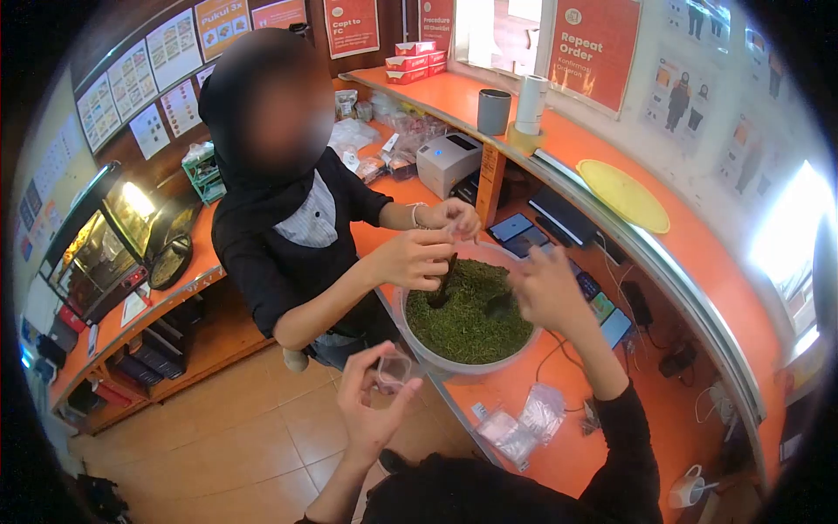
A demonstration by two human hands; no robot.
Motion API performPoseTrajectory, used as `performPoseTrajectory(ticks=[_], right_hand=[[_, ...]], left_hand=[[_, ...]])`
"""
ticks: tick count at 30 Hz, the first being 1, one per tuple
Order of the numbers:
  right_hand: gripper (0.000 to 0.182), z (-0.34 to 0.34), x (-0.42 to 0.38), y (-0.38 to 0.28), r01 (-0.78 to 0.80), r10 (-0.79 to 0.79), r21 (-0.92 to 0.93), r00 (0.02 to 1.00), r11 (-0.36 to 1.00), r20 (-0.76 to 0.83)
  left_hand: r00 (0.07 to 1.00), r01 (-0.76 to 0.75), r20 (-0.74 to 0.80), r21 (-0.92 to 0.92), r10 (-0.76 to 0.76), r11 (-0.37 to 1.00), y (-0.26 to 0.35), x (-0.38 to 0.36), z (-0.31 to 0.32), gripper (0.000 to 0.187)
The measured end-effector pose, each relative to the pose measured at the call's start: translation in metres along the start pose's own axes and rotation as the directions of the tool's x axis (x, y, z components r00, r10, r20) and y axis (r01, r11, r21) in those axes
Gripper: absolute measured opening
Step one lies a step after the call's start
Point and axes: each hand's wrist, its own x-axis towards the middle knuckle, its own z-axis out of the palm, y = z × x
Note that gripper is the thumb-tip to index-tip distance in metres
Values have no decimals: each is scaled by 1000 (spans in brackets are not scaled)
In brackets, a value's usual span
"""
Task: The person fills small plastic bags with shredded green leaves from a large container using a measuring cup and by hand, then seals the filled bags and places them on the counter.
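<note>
Clear container (394,371) sits pinched in left hand (367,417); right hand (552,293) grips dark scoop (499,306).

A tub (478,368) of green shreds (476,336) stands on the counter (502,395). Just beside it, the left hand (368,406) holds a small clear bag (394,370); above it, the blurred right hand (550,286) grips a dark scoop (499,306). A co-worker's hand (419,259) is over its rim, and a printer (447,162) sits beyond it.
</note>
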Motion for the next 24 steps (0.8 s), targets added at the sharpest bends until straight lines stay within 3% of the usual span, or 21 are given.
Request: performPoseTrajectory(ticks=[4,5,8,10,12,14,17,19,20,22,24], right_hand=[[7,36,-3,-12,92,-85,227,996,970,-41],[8,35,-2,-10,44,-53,220,998,974,33],[11,35,-4,-1,-54,12,307,991,950,135],[14,36,-7,7,-113,67,382,989,917,131],[16,36,-9,13,-169,121,456,984,874,131],[17,35,-10,18,-187,139,515,982,837,130],[17,32,-12,29,-208,179,531,978,822,106],[17,15,-7,34,-188,189,481,981,856,47],[18,4,-4,37,-171,193,430,981,887,-9],[15,-13,3,35,-175,197,349,980,920,-28],[12,-25,11,25,-75,113,206,977,976,-182]], left_hand=[[995,-96,1,29,96,995,28,30,13,59],[987,-156,45,69,153,985,25,38,15,63],[983,-141,136,109,125,984,43,59,28,62],[969,-200,179,179,168,963,32,72,34,59],[931,-262,317,233,181,937,24,83,42,58],[923,-219,364,231,125,948,21,90,51,56],[921,-185,384,275,69,943,10,99,65,55],[900,-354,402,442,171,824,-7,105,73,57],[898,-359,404,440,176,823,-10,108,79,57],[902,-211,432,470,-15,857,-12,112,91,61],[896,-202,444,445,-19,873,-10,116,101,61]])
